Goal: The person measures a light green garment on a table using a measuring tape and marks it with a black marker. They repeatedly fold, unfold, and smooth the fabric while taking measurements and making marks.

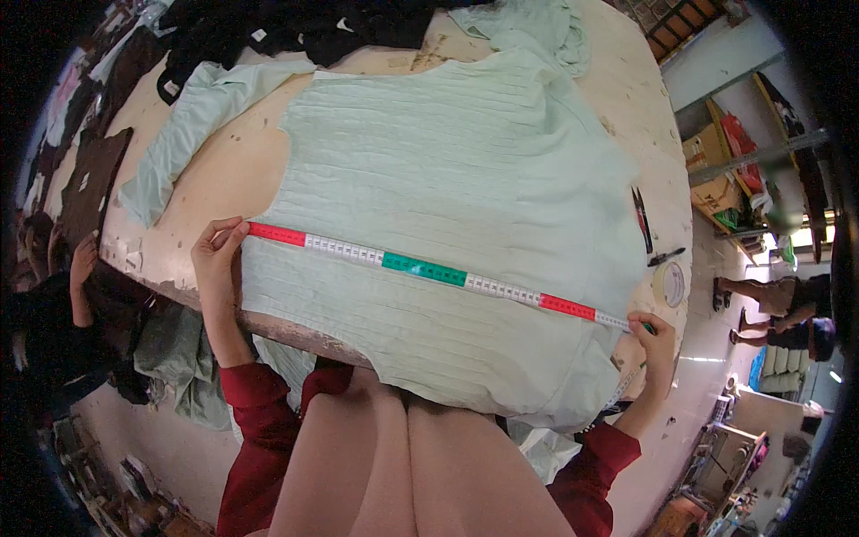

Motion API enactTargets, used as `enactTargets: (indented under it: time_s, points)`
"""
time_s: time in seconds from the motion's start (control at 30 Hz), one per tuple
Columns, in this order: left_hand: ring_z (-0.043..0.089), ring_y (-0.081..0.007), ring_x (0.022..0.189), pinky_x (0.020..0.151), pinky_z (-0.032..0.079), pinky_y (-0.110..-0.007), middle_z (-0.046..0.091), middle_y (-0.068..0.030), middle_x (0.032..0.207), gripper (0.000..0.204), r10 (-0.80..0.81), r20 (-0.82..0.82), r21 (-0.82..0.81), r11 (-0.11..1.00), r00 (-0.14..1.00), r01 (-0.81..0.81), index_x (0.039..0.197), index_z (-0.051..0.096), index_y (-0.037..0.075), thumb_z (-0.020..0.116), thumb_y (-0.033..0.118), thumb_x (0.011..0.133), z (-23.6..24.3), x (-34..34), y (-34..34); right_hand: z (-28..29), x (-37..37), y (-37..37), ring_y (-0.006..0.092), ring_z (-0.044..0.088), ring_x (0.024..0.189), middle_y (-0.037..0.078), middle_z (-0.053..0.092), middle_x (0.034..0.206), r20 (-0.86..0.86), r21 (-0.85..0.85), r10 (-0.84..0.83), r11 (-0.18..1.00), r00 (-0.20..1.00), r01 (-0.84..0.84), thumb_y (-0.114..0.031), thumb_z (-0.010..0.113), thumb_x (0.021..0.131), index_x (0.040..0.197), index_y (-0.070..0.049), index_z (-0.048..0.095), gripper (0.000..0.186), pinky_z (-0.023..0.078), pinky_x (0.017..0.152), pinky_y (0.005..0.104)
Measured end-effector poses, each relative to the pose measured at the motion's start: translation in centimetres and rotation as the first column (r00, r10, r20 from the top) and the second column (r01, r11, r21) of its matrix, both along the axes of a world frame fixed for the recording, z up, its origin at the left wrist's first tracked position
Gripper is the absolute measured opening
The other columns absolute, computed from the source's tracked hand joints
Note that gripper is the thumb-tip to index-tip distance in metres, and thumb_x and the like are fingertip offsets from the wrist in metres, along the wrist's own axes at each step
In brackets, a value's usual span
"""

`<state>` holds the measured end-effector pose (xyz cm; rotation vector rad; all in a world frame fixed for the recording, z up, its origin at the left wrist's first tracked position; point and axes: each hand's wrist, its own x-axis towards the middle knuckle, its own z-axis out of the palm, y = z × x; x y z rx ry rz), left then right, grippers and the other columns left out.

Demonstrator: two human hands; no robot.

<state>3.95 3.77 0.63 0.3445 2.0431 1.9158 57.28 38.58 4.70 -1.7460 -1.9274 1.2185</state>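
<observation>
A pale green crinkled garment (429, 170) lies spread flat over the table, its near part hanging past the front edge. Across it runs a tape measure (425, 269) in red, white and green sections, stretched taut and sloping down to the right. At the garment's left edge, my left hand (219, 246) pinches the red end of the tape between thumb and fingers. My right hand (656, 340) grips the tape's white part beside the garment's right edge. The tape's loose tail hangs below that hand.
Scissors (642, 219), a black pen-like tool (667, 257) and a tape roll (668, 285) lie on the table (242, 166) at right. Black clothes (358, 31) are heaped at the far side. A co-worker's hand (84, 258) shows at left; other people (778, 309) stand at right.
</observation>
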Motion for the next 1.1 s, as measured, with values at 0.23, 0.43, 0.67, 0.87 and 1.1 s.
enactTargets:
  time_s: [0.23, 0.43, 0.67, 0.87, 1.1]
  points:
    - [0.058, -0.0124, 0.091, 0.083, 0.045, -0.023, 0.066, -0.0081, 0.098, 0.024, -0.043, -0.095, -0.166, 0.986, 0.995, 0.027, 0.106, 0.064, -0.003, 0.066, 0.014, 0.089, -1.2, -0.7, -0.8, -1.0, -1.6, -0.7, 0.0104, 0.059, 0.078, 0.004, 0.066, 0.085, -0.19, 0.103, -0.026, 0.994, 0.981, 0.046, -0.005, 0.067, 0.084, 0.099, 0.003, 0.069, 0.017, 0.045, 0.072, 0.0227]
    - [0.058, -0.0116, 0.089, 0.083, 0.045, -0.023, 0.065, -0.0072, 0.097, 0.028, -0.009, -0.005, -0.022, 1.0, 1.0, 0.009, 0.108, 0.063, -0.006, 0.069, 0.01, 0.087, -2.8, -2.2, -0.7, -1.9, -0.9, -1.1, 0.0093, 0.058, 0.078, 0.003, 0.066, 0.086, -0.229, 0.157, -0.088, 0.98, 0.969, 0.126, -0.003, 0.068, 0.082, 0.097, 0.003, 0.069, 0.016, 0.044, 0.072, 0.0214]
    - [0.06, -0.0128, 0.091, 0.084, 0.046, -0.024, 0.067, -0.0102, 0.099, 0.025, -0.019, -0.116, -0.121, 0.993, 0.993, 0.004, 0.105, 0.065, -0.006, 0.068, 0.008, 0.084, -1.1, -0.6, -0.6, -3.0, -1.1, -0.8, 0.0117, 0.06, 0.08, 0.004, 0.066, 0.088, -0.203, 0.176, -0.064, 0.979, 0.977, 0.101, -0.004, 0.064, 0.085, 0.098, 0.003, 0.068, 0.015, 0.049, 0.074, 0.025]
    - [0.063, -0.0133, 0.085, 0.075, 0.05, -0.023, 0.069, -0.0128, 0.097, 0.032, 0.032, -0.036, 0.003, 0.999, 0.999, -0.032, 0.112, 0.059, -0.002, 0.07, 0.003, 0.083, -0.2, 0.4, 0.5, -3.3, 0.8, -0.3, 0.0118, 0.057, 0.078, 0.004, 0.064, 0.088, -0.215, 0.188, -0.012, 0.981, 0.976, 0.054, -0.008, 0.065, 0.086, 0.097, 0.002, 0.066, 0.015, 0.047, 0.073, 0.0245]
    - [0.065, -0.0155, 0.084, 0.077, 0.051, -0.023, 0.069, -0.0159, 0.095, 0.026, 0.064, 0.092, 0.177, 0.981, 0.994, -0.08, 0.107, 0.061, -0.007, 0.067, -0.006, 0.082, 0.2, 1.6, 0.1, -3.7, 0.4, -0.1, 0.0112, 0.056, 0.075, 0.003, 0.061, 0.084, -0.268, 0.177, -0.014, 0.982, 0.963, 0.063, -0.008, 0.066, 0.087, 0.098, 0.002, 0.065, 0.015, 0.046, 0.071, 0.0232]
